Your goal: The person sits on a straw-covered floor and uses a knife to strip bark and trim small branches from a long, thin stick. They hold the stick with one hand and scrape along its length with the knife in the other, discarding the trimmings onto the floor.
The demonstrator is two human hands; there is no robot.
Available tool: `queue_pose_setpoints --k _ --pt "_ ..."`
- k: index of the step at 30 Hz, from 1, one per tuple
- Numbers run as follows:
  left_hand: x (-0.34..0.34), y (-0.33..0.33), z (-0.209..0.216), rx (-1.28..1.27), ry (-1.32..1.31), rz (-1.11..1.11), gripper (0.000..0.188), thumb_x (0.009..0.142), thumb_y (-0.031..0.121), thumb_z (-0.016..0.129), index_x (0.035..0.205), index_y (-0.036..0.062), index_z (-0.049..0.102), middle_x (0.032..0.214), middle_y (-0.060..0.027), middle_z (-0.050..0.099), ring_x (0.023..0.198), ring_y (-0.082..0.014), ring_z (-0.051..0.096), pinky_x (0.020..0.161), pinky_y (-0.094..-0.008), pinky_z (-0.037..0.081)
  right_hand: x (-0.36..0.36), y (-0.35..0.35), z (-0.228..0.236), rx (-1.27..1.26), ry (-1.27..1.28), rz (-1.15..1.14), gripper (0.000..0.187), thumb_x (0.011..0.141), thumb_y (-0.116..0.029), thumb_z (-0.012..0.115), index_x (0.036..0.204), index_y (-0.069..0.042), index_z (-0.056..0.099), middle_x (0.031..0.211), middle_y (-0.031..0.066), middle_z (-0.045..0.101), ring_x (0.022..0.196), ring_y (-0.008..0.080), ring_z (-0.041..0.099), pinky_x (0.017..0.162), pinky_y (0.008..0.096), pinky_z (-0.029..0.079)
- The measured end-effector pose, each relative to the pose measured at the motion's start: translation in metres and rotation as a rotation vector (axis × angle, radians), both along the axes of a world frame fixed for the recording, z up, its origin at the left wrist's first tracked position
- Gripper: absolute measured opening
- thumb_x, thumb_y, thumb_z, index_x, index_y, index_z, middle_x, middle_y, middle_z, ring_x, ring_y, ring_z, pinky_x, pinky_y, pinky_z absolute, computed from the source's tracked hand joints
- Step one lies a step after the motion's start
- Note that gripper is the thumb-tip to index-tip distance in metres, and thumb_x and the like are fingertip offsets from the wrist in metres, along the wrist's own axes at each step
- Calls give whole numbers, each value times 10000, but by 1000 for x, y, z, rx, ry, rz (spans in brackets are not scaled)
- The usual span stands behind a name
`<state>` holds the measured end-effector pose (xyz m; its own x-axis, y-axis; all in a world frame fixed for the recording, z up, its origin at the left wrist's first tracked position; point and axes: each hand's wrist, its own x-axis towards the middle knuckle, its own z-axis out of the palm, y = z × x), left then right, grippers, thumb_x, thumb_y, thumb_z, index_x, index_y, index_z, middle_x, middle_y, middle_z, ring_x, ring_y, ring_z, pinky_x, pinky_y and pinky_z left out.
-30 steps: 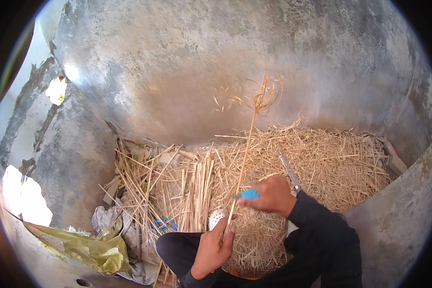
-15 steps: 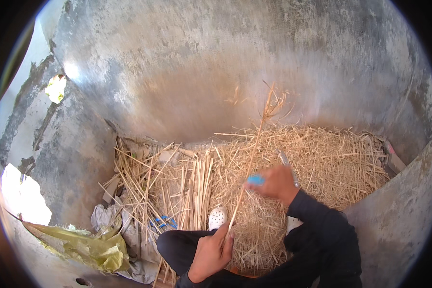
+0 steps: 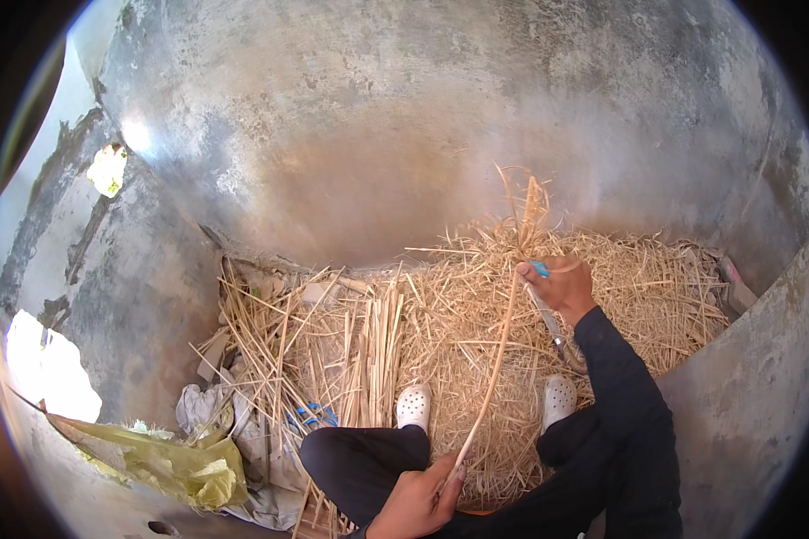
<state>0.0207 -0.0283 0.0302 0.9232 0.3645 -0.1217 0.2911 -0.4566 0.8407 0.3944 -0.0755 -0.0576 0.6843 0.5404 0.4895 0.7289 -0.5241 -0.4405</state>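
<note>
My left hand (image 3: 422,499) is closed around the near end of a thin, pale bamboo strip (image 3: 497,368), low in front of me. From there the strip slants up and away to my right hand (image 3: 562,283). Those fingers grip a knife (image 3: 546,316); its metal blade shows below the hand, and its curved handle lies partly hidden by my sleeve. A blue covering (image 3: 538,269) is on a finger of that hand, against the strip. Beyond it, the strip's far end carries curled, frayed shavings (image 3: 528,211).
Straw-like shavings (image 3: 647,296) cover the floor around my white clogs (image 3: 413,407). Split bamboo strips (image 3: 375,355) lie to the left, with a blue item (image 3: 313,415) and a yellowish sack (image 3: 166,458) farther left. Grey walls (image 3: 368,135) stand close around me.
My right hand has slid up and away along the strip, toward its far end. The left hand has moved slightly nearer and to the right, still gripping the strip.
</note>
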Motion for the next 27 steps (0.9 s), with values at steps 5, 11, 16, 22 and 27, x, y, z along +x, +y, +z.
queue_pose_setpoints --k 5,11,16,22,27 --pt "11 2 -11 -58 10 -9 281 988 134 521 1247 40 573 553 -15 444 483 -64 433 472 -251 351 26 -6 -4 -46 -65 -120 838 828 -812 410 536 -54 618 418 90 451 393 244 498 410 406 372" --pt "46 28 -25 -551 -25 51 304 1038 193 453 1256 3 547 607 83 357 511 -25 324 491 -192 258 8 7 5 531 775 252 611 921 -600 534 597 -84 581 472 -37 399 390 103 377 392 306 295" --pt "84 39 -48 -675 -189 -29 351 1055 256 408 1279 4 506 590 67 373 501 -20 330 475 -194 269 -70 14 42 609 1137 573 399 932 -384 651 679 -95 541 532 -85 385 434 24 326 406 212 242" --pt "97 40 -59 -656 -207 -13 372 1057 281 392 1288 7 490 578 47 405 484 -32 368 480 -182 327 -75 22 37 713 1275 576 249 953 -226 639 776 -56 599 544 -86 394 439 14 333 404 216 246" --pt "91 39 -59 -684 -177 12 372 1053 277 408 1291 4 495 598 53 405 503 -24 361 486 -180 312 -57 22 41 813 1246 512 279 949 -262 648 784 -40 614 552 -82 397 439 25 339 407 228 264"
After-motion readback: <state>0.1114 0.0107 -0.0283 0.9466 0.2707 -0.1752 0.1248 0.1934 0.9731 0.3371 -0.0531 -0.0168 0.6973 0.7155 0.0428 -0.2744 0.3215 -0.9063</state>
